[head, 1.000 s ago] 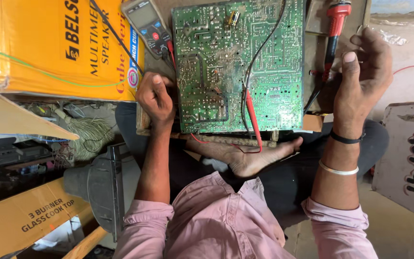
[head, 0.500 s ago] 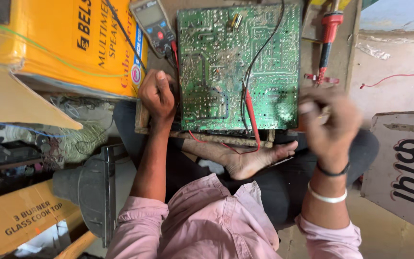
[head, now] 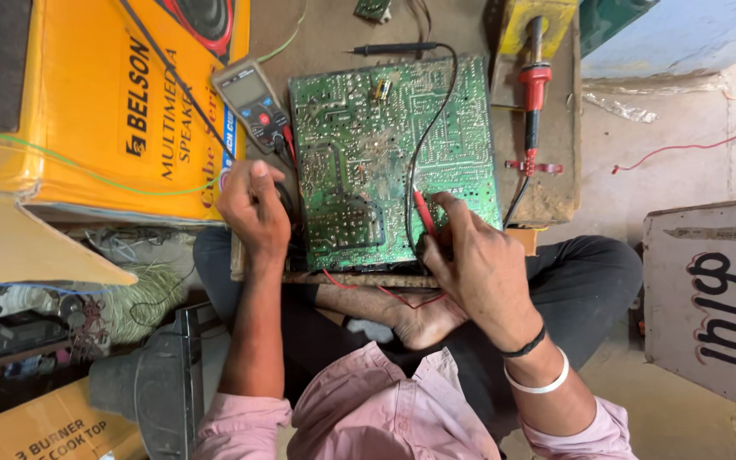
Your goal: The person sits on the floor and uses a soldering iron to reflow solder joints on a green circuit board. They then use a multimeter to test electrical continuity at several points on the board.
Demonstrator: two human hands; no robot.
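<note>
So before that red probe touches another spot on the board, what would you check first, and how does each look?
1. Red-tipped test probe gripped by right hand: ok.
2. Green printed circuit board lying flat, steadied at its edge by left hand: ok.
3. Black slim test probe lying unused above the board: not ok.
4. Grey handheld multimeter screen reading: cannot tell.
5. Red-handled soldering iron parked clear of hands: ok.
</note>
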